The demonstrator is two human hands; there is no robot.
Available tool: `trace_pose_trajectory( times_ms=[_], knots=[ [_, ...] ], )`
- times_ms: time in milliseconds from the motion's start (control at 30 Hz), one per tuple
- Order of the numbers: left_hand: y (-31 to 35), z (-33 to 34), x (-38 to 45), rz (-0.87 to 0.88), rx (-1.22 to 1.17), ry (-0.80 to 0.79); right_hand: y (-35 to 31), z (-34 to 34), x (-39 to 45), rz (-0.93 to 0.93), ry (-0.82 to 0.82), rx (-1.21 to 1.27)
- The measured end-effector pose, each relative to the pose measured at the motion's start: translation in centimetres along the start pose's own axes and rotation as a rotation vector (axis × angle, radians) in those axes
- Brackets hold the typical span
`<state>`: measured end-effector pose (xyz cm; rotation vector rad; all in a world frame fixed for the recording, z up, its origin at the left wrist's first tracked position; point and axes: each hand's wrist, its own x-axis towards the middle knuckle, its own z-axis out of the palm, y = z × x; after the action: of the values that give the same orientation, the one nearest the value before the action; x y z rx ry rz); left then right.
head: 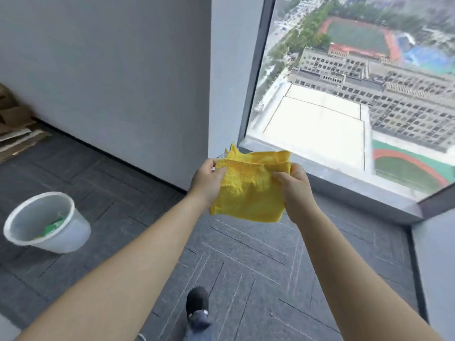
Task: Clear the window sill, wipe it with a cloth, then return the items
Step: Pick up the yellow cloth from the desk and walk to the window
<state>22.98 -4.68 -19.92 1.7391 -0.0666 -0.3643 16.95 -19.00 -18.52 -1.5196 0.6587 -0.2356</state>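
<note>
Both bare arms reach forward from the near edge, and between them a yellow microfibre cloth (248,187) is held up in the air, in front of the near-left end of the window sill (344,188). The left hand (208,179) pinches the cloth's upper left edge, thumb on top and fingers (221,172) curled under the stitched hem. The right hand (294,185) grips the upper right edge, its fingers closed on the fabric. The cloth is folded over on itself, with a loose corner poking up at the far left, and the lower part hangs free below the hands. The grey sill runs from left-centre toward the right under a large window (357,82) that looks down on buildings and a sports field. On the dark grey carpet tiles (246,254) at the left stands a white bucket (46,221) with something green inside it. Flattened cardboard (14,126) lies against the wall at the far left. A black shoe (197,300) shows at the near edge.
</note>
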Motion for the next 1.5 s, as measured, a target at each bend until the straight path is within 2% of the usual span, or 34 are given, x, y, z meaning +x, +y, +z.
trace_pose_trajectory(
  times_ms=[367,500,700,967,1200,1367,1500],
  knots=[
    [2.7,10.7,21.7,-0.05,0.133,-0.21,-2.1,-4.1,21.3,0.089,0.173,0.015],
    [4.2,13.1,28.8,-0.064,0.164,-0.259,-3.6,-4.7,28.2,0.11,0.181,0.037],
    [4.5,17.8,39.7,-0.094,0.167,-0.279,-3.2,-5.7,39.7,0.136,0.207,0.072],
    [0.7,26.0,55.7,-0.211,0.174,-0.257,1.6,-7.4,58.0,0.229,0.184,0.094],
    [-6.3,31.7,67.5,-0.251,0.236,-0.247,9.2,-7.8,71.3,0.277,0.184,0.081],
    [-15.7,35.2,74.5,-0.264,0.279,-0.252,18.7,-6.2,78.5,0.283,0.312,0.037],
    [-24.5,37.8,80.0,-0.249,0.244,-0.248,27.3,-5.2,84.5,0.262,0.353,0.017]
  ],
)
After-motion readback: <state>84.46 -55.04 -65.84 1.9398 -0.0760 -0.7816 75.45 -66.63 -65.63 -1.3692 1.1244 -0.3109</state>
